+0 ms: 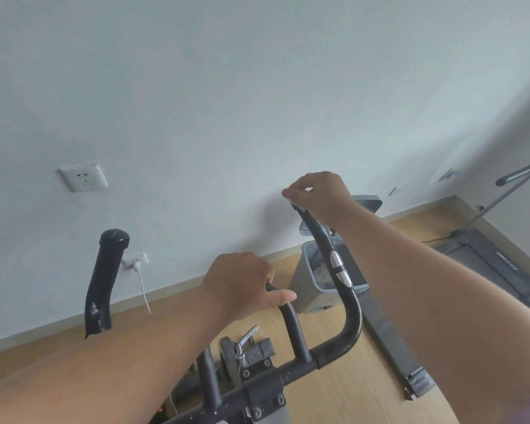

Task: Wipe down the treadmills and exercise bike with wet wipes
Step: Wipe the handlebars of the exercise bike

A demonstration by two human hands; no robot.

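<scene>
On bike handlebars (346, 316), two hands gripping

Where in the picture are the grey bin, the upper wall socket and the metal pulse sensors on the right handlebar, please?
grey bin (303, 281): head view, on its front wall.
upper wall socket (83, 177): head view, middle of its white plate.
metal pulse sensors (335, 260): head view, on the upper silver pad.

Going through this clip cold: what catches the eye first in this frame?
Two bare forearms reach in over black exercise bike handlebars. The right hand pinches something at the tip of the right grip, upper centre, while the left hand grips the inner loop bar below. Behind stands a grey bin by the wall, and a treadmill at far right.
</scene>
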